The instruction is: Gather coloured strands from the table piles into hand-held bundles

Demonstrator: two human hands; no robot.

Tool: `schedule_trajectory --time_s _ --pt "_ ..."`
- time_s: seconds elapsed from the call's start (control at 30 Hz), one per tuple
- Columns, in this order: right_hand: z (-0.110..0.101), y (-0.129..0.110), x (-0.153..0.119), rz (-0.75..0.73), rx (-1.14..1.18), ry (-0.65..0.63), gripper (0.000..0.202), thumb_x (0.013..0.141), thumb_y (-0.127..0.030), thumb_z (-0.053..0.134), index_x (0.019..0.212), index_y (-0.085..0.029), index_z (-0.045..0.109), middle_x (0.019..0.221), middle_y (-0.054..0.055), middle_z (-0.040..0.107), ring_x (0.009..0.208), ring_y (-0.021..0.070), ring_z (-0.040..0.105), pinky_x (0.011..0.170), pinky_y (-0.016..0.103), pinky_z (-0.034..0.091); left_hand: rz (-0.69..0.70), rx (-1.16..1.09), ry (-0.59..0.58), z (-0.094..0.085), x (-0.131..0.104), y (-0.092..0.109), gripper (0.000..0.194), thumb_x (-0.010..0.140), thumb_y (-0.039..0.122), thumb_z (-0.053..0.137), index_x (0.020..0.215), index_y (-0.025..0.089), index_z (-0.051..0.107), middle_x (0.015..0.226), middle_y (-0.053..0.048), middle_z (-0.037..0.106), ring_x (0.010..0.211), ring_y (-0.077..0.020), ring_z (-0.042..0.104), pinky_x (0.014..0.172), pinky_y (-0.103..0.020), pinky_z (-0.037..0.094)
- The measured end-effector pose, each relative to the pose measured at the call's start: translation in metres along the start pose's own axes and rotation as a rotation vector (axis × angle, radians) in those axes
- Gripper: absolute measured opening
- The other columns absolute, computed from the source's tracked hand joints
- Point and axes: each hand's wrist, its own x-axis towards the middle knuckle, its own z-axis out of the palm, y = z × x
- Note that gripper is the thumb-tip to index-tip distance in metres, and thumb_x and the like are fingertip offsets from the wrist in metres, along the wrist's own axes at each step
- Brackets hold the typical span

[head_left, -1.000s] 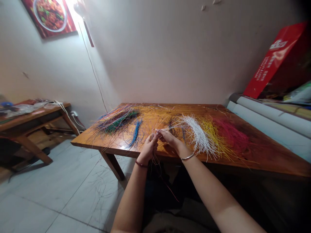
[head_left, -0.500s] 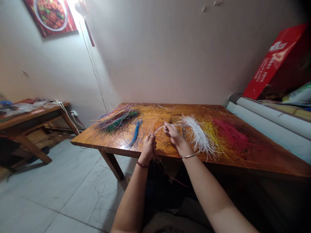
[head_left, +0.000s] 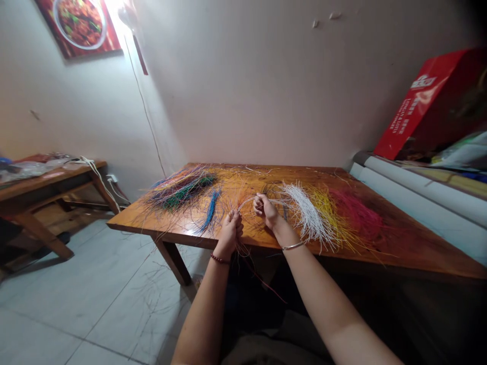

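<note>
My left hand point(head_left: 231, 231) is closed around a thin bundle of mixed strands point(head_left: 243, 249) that hangs down over the front edge of the wooden table point(head_left: 411, 238). My right hand point(head_left: 266, 210) pinches a single white strand point(head_left: 247, 202) that arcs back to the left hand. Just right of that hand, sorted piles lie side by side: white strands point(head_left: 306, 213), then yellow strands point(head_left: 330, 212), then pink strands point(head_left: 357, 215). A mixed pile of coloured strands point(head_left: 182, 186) lies at the table's left, with a blue tuft point(head_left: 211, 209) beside it.
A second wooden table point(head_left: 41, 185) with a white cable stands at the left. A red box point(head_left: 422, 101) and white rolls point(head_left: 418, 192) rest against the right wall. Loose strands litter the tiled floor point(head_left: 114, 304).
My right hand has drawn a white strand up and away from the left hand, opening an arc between them. The left hand has stayed put. The view shifted slightly.
</note>
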Motion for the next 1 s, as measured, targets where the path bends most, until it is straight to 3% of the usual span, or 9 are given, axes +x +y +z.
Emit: schedule_trajectory --time_s 0.3,0.5,0.63,0.77,0.87,1.0 --pt "0.003 0.000 -0.001 0.033 -0.013 -0.047 0.047 0.071 -0.056 0.054 0.056 -0.020 0.026 0.049 -0.005 0.027 0.040 0.0067 0.024 0.037 0.021 0.022 -0.038 0.026 -0.019 0.003 -0.001 0.001 0.040 0.066 0.045 0.067 0.070 0.019 0.036 0.053 0.010 0.024 0.036 -0.0008 0.018 0.034 -0.016 0.008" --pt "0.009 -0.015 -0.009 -0.080 -0.019 -0.011 0.050 0.070 -0.062 0.056 0.057 -0.020 0.032 0.051 -0.004 0.030 0.041 0.0063 0.025 0.037 0.021 0.021 -0.006 -0.002 -0.001 0.001 0.000 0.001 0.039 0.067 0.042 0.066 0.069 0.019 0.036 0.053 0.010 0.023 0.036 -0.0008 0.017 0.034 -0.015 0.007" --pt "-0.002 -0.052 -0.017 -0.173 -0.037 0.042 0.050 0.074 -0.061 0.054 0.057 -0.020 0.032 0.053 -0.005 0.028 0.041 0.0062 0.022 0.037 0.022 0.020 0.008 -0.086 0.053 -0.007 0.003 0.000 0.039 0.069 0.039 0.066 0.067 0.019 0.033 0.051 0.010 0.020 0.035 -0.0014 0.015 0.034 -0.015 0.007" --pt "-0.028 -0.113 -0.027 -0.253 -0.085 0.061 0.047 0.077 -0.054 0.057 0.058 -0.020 0.031 0.053 -0.005 0.025 0.042 0.0062 0.021 0.038 0.022 0.020 0.001 -0.186 0.064 -0.012 0.007 0.000 0.040 0.068 0.035 0.068 0.065 0.019 0.031 0.049 0.011 0.018 0.035 -0.0016 0.015 0.034 -0.015 0.007" --pt "-0.046 -0.155 -0.036 -0.180 -0.164 0.039 0.045 0.080 -0.048 0.057 0.058 -0.020 0.030 0.053 -0.006 0.022 0.041 0.0055 0.019 0.038 0.022 0.019 -0.010 -0.220 0.058 -0.013 0.009 0.000 0.039 0.067 0.032 0.069 0.065 0.019 0.032 0.049 0.011 0.019 0.034 -0.0014 0.015 0.034 -0.015 0.006" --pt "-0.064 -0.189 -0.048 -0.073 -0.450 -0.022 0.041 0.084 -0.047 0.051 0.060 -0.020 0.031 0.053 -0.006 0.022 0.042 0.0054 0.017 0.038 0.022 0.016 -0.019 -0.234 0.051 -0.013 0.010 0.000 0.039 0.068 0.033 0.068 0.065 0.019 0.032 0.049 0.011 0.018 0.034 -0.0013 0.016 0.033 -0.015 0.006"
